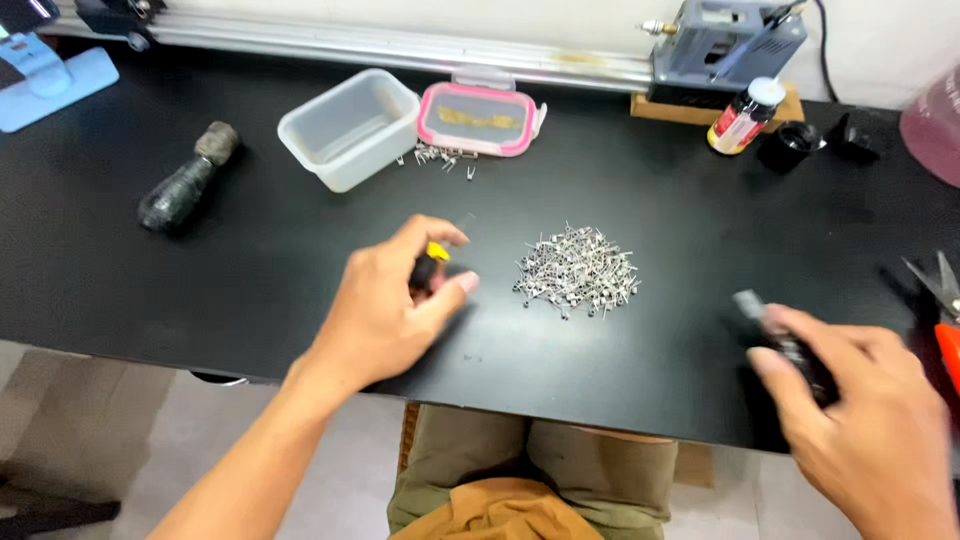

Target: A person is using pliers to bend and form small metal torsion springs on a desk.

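Observation:
My left hand (385, 310) is closed around a small black tool with a yellow tip (430, 266), just left of a heap of several small metal wire coils (578, 272) on the black table (250, 270). My right hand (865, 420), blurred, grips a dark device with a grey end (785, 345) near the table's front right edge.
At the back stand an open clear plastic box (350, 128), its pink-rimmed lid (477, 119), and a few loose coils (440, 157). A dark handle-shaped tool (185, 180) lies far left. A small bottle (745, 116), a black cap (790, 145) and red-handled cutters (940, 300) sit at right.

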